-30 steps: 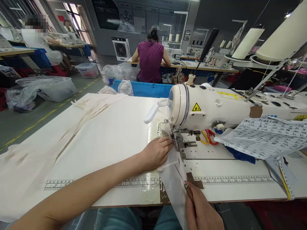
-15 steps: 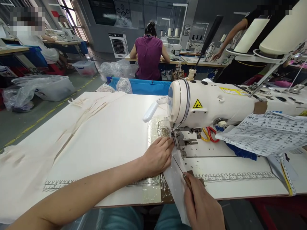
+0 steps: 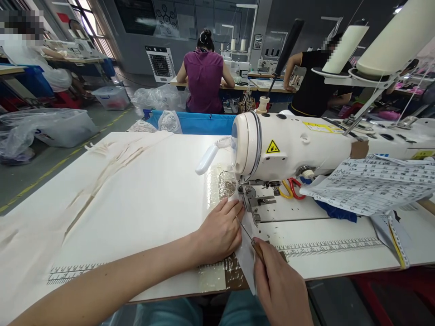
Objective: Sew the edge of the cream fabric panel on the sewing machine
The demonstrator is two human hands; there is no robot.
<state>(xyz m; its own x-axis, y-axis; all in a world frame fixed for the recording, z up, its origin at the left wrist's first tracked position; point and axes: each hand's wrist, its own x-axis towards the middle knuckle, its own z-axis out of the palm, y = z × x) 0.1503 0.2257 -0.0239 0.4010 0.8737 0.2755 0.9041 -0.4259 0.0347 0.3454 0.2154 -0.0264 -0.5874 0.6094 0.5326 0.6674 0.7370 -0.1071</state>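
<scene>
My left hand lies on a strip of thin white fabric, its fingers pressed together on the cloth just in front of the presser foot. The strip runs from under the sewing machine over the table's front edge. In my right hand is an awl with a wooden handle and a thin metal shaft. Its tip touches or hovers over the fabric beside my left fingers; I cannot tell which.
Cream fabric spreads over the left of the white table. Scissors, handwritten sheets and a tape measure lie right. Thread cones stand above. Co-workers sit ahead; a person in black is at back right.
The awl's tip has moved up towards my left fingers. Less fabric hangs past the table's edge. A person in black has come into view at the back right, and my view has shifted slightly.
</scene>
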